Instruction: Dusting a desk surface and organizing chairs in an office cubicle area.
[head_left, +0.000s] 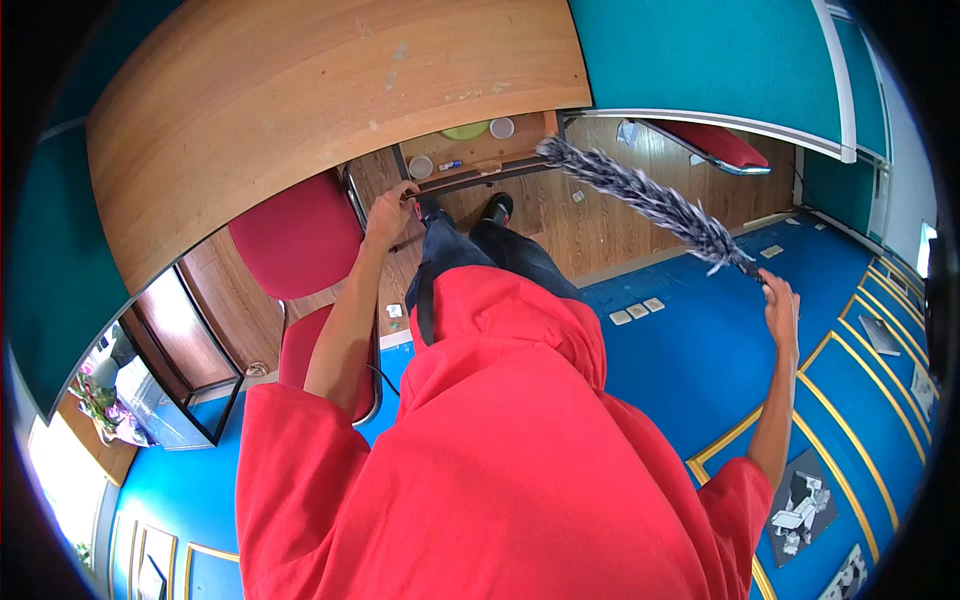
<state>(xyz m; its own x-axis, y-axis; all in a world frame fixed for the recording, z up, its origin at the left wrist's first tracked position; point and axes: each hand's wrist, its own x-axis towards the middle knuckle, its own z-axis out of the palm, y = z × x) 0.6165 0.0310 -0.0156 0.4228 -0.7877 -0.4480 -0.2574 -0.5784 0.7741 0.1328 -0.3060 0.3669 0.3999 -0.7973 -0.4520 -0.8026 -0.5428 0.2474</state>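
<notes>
My right hand grips the black handle of a fluffy grey duster, whose far end reaches the right corner of an open desk drawer. At the drawer's front left corner, my left hand has its fingers closed on the edge. Inside the drawer lie a green round item, a white round container, another white round container and a small blue-and-white tube. The wooden desktop overhangs the back of the drawer and hides it.
Red-seated chairs stand close on the left. A teal partition rises at the right of the desk, with another red chair beyond it. Wall sockets sit on the blue wall behind me.
</notes>
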